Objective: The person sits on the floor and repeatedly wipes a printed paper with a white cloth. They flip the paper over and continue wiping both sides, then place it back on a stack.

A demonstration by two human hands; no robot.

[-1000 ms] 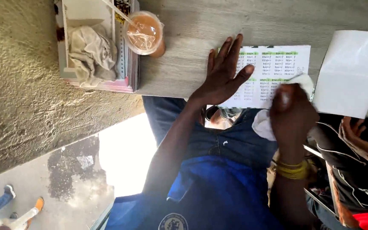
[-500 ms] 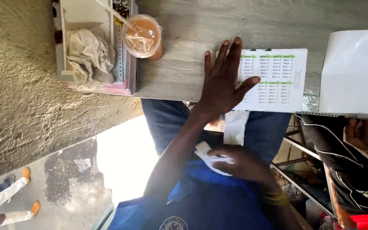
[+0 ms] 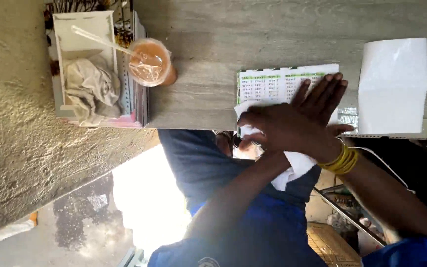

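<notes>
In the frame's centre, the left hand lies with fingers spread on the printed sheet while the right hand pinches a white tissue against it, apparently wiping.

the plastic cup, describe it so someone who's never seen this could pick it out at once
Start at the grey wood-grain table and follow it to the end where a white tray holds a crumpled cloth. The plastic cup stands beside that tray. It is the only clear container, filled with an orange-brown iced drink, with a straw leaning out over the tray.
</notes>
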